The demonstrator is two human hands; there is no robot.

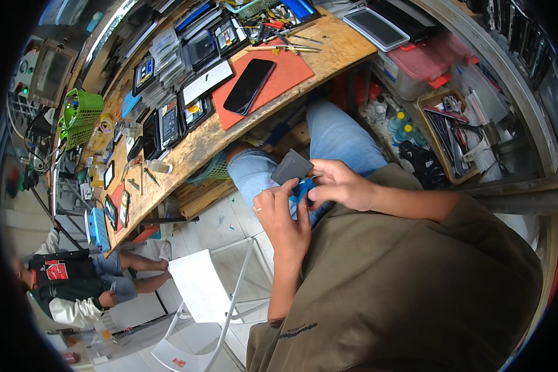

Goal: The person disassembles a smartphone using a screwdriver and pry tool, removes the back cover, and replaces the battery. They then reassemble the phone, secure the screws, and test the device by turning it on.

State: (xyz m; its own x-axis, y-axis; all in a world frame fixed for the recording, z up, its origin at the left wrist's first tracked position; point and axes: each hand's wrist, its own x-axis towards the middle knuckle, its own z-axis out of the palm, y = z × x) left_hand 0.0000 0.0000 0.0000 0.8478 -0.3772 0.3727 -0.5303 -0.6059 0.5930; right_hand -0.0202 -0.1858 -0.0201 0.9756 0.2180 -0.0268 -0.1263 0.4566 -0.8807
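Above my lap, both of my hands are closed round a small dark grey rectangular object (291,165) and a crumpled-looking blue item (303,185) just beneath it. My left hand (282,214) has its fingertips pinched at the blue item, below the grey object. My right hand (342,189) grips from the right, thumb at the blue item and index finger by the grey object's corner; exactly what each fingertip holds is partly hidden. Beyond them, a black smartphone (249,87) lies on an orange mat (294,73) on the wooden bench.
The cluttered bench (186,161) runs diagonally ahead, with phone parts and tools. At right are a red-lidded box (425,59), bottles (402,133) and a tool tray (452,105). A white folding chair (201,285) stands lower left; another person (74,282) is at far left.
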